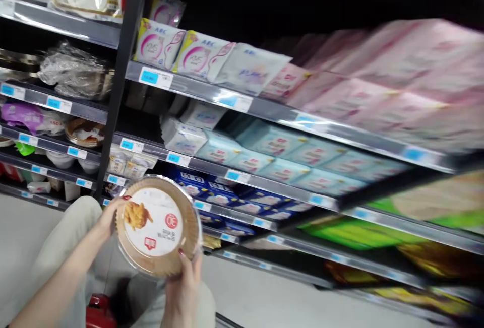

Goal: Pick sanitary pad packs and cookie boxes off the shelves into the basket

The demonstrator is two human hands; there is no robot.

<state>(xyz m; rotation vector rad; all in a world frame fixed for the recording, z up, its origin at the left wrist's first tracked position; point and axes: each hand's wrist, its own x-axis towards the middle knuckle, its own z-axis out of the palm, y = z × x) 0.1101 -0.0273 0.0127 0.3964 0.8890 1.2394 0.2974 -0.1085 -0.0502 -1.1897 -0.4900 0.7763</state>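
Observation:
Held in front of me is a pack of round brown paper liners (157, 262) with a pleated rim and clear wrapping. Its round white label (159, 217) carries a picture of fried food and a red spot, and its print is turned upside down. My left hand (111, 217) grips the pack's left edge, thumb on the front face. At the lower right edge my right hand (185, 272) holds it, thumb on the front and the other fingers partly hidden. Both hands have dark red nails.
Shelves with blue price tags (155, 77) hold white and pink ABC packs (157, 43), light blue packs (219, 147) and dark blue packs (219, 198). Left of a black post (120, 81) sits a similar brown round pack (85, 132). Something red (100, 313) lies low between my knees.

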